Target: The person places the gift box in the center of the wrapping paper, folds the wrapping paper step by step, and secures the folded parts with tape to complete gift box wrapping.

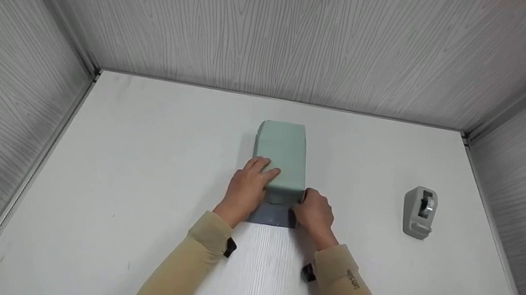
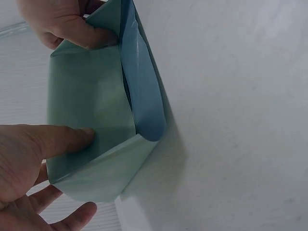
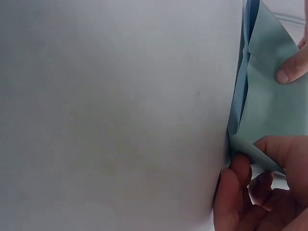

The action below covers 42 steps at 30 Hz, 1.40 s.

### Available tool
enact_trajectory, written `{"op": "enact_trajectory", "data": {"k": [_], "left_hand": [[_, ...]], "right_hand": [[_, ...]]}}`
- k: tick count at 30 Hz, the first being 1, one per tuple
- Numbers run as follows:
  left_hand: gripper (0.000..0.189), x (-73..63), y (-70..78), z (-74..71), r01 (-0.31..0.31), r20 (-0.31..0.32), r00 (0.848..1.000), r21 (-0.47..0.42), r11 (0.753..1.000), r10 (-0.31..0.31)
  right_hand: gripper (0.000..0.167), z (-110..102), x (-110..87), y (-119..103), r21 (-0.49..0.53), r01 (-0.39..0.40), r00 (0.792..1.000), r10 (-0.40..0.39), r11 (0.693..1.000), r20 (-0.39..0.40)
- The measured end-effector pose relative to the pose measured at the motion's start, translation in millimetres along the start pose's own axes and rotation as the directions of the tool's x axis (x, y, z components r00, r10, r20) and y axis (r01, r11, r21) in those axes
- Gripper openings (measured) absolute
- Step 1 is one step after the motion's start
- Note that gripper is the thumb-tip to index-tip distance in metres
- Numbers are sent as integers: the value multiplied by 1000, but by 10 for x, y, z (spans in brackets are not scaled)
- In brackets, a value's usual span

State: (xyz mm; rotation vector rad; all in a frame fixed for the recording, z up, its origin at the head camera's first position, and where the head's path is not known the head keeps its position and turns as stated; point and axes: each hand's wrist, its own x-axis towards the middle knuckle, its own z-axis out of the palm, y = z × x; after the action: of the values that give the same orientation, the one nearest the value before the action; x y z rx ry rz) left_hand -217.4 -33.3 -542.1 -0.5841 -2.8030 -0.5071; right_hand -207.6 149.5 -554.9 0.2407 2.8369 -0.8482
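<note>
A box covered in pale green wrapping paper (image 1: 282,153) lies on the white table, its near end toward me. The paper's blue-grey inner side shows on a flap (image 1: 273,216) that sticks out low at that end. My left hand (image 1: 245,189) rests over the left near edge of the box. Its thumb (image 2: 72,138) presses on the green end face, fingers spread along the side. My right hand (image 1: 314,212) is at the near right corner, where thumb and fingertips pinch a folded edge of the paper (image 3: 257,153).
A grey tape dispenser (image 1: 419,213) stands on the right part of the table (image 1: 134,159). Grey wood-grain panels (image 1: 281,29) rise at the back and on both sides.
</note>
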Motion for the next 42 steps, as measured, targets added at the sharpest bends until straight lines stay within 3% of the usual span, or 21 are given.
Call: {"op": "enact_trajectory", "data": {"k": [9, 12, 16, 19, 33, 42], "left_hand": [[56, 0, 1, -16, -5, 14, 1000, 15, 1000, 4], [56, 2, 2, -22, 1, 23, 1000, 13, 1000, -2], [56, 5, 1, -24, 8, 29, 1000, 0, 1000, -8], [56, 6, -2, -25, 12, 27, 1000, -8, 1000, -12], [56, 7, 5, -7, 20, 43, 999, -9, 1000, -20], [55, 18, 10, -15, 27, 43, 999, -3, 1000, -27]], "right_hand": [[21, -63, -28, 46, 45, 1, 1000, -2, 999, 24], [16, -119, -57, 72, 147, -7, 999, 1, 989, 40], [12, -177, -101, 101, 318, -7, 999, -4, 948, 34], [11, -171, -125, 120, 380, -8, 999, -6, 925, 38], [16, -97, -185, 185, 452, -50, 995, 6, 890, 98], [18, -113, -214, 216, 423, -57, 993, 9, 905, 115]]}}
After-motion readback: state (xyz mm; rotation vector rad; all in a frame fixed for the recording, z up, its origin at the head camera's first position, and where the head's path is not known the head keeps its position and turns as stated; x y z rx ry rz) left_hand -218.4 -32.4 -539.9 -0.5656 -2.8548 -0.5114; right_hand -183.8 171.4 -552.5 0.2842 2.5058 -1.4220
